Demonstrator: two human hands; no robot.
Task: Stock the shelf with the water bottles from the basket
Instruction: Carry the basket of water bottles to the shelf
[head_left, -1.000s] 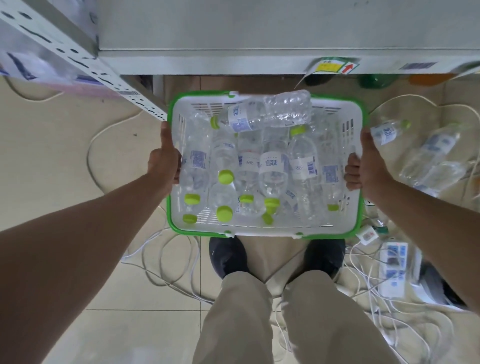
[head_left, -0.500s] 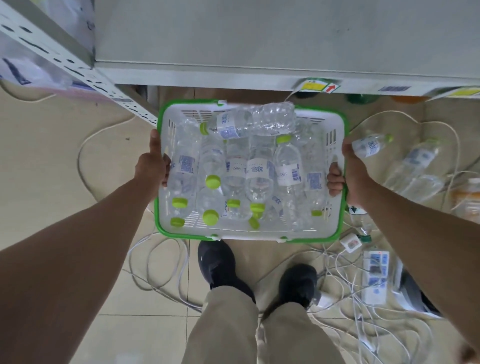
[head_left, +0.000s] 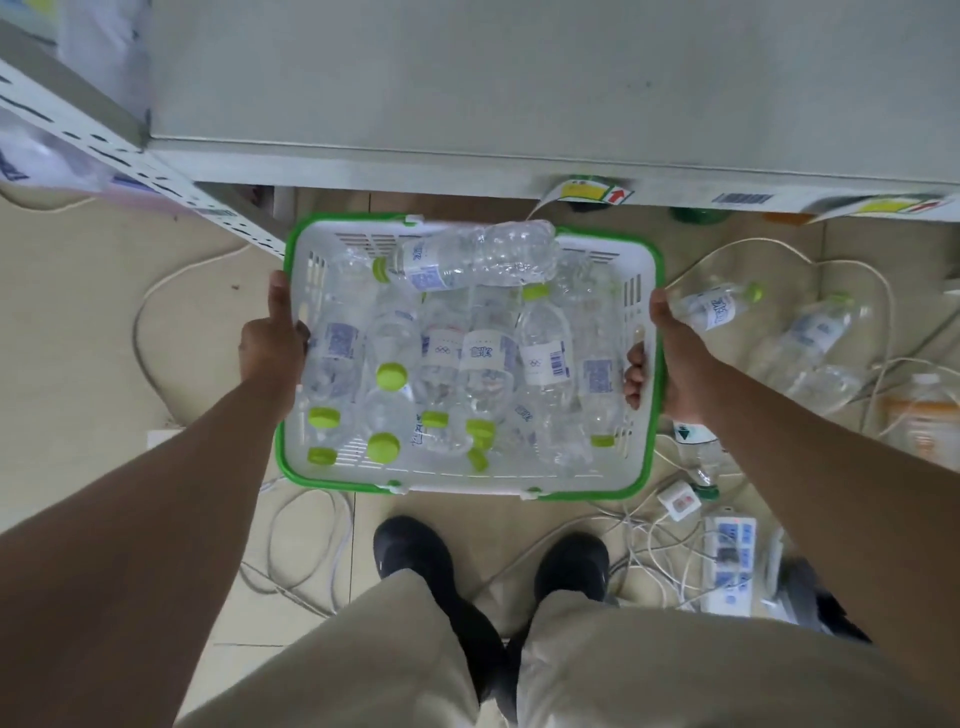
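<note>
One grey shelf (head_left: 519, 78) spans the top of view, its front lip just past the basket's far edge, so stock goes fwd and up from here. Below it the white basket (head_left: 467, 486) w/ green rim is held off the floor (head_left: 78, 338), approx level, both short sides gripped. Left hand (head_left: 270, 348) wraps the left rim, thumb laid along it pointing at the shelf. Right hand (head_left: 662, 364) has fingers hooked over the right rim into the basket, thumb outside. Neither hand is free, so imo the basket must be set down or passed to one hand before any pick. Inside, approx a dozen water bottles (head_left: 543, 353) lie flat, long axes mostly near-to-far, green caps mainly toward the near edge. The top bottle (head_left: 478, 254) sits crosswise on the pile at the far edge, long axis left-right, cap to the left. Its cap is nearer the left hand and its base nearer the right, and it's prob the easiest first grab. Loose bottles (head_left: 810, 338) lie on the floor off the basket's right side, among cables. Labels are white w/ blue print, QR squares, a barcode and a rings logo, but the brand text is too blurred to read. On the shelf lip are a yellow tag (head_left: 592, 193) w/ red arrow and a barcode sticker (head_left: 743, 198), both w/ no legible text.
</note>
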